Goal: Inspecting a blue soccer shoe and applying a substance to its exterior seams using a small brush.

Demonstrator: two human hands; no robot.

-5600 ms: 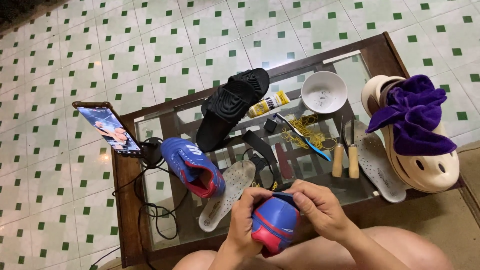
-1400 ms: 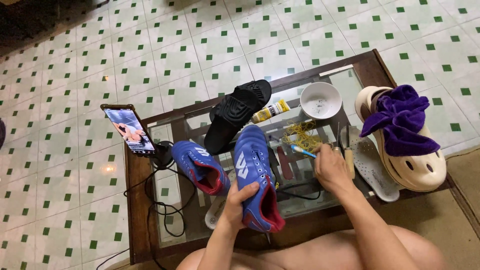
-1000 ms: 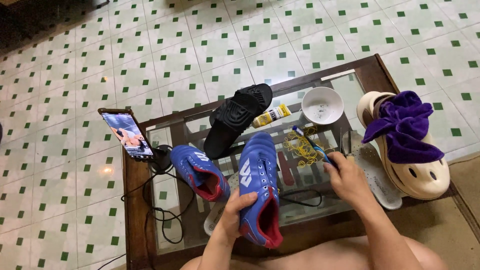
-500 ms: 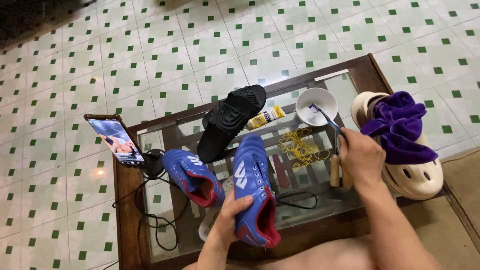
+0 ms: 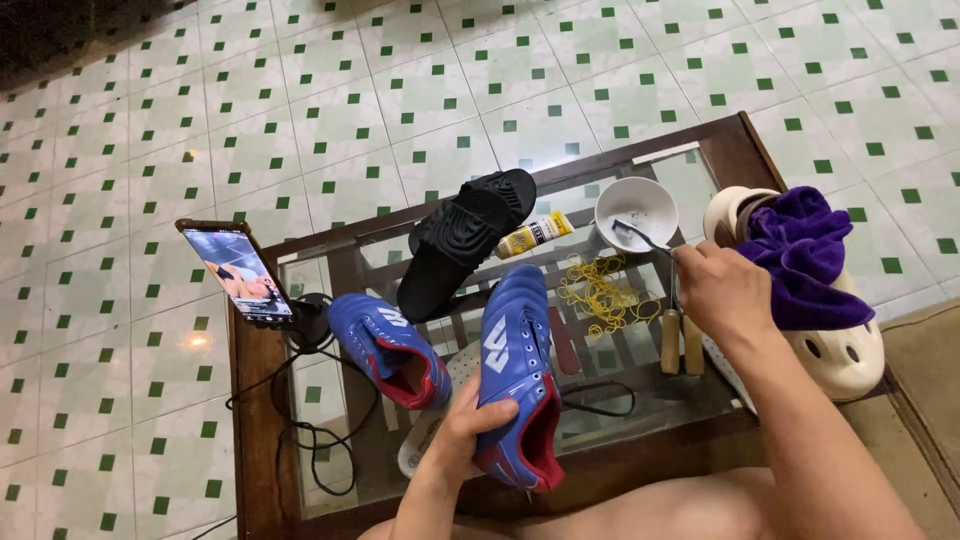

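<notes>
A blue shoe [image 5: 518, 375] is gripped at its heel end by the left hand [image 5: 470, 425] and held above the near edge of the glass bench [image 5: 700, 395]. The right hand [image 5: 720, 290] is closed on a small brush [image 5: 640, 236], whose head is dipped into the white bowl [image 5: 636, 208]. Judging from this, the brush is only being loaded and no brushing of the held shoe is yet under way, while the second blue shoe [image 5: 385, 345] lies untouched on the bench.
</notes>
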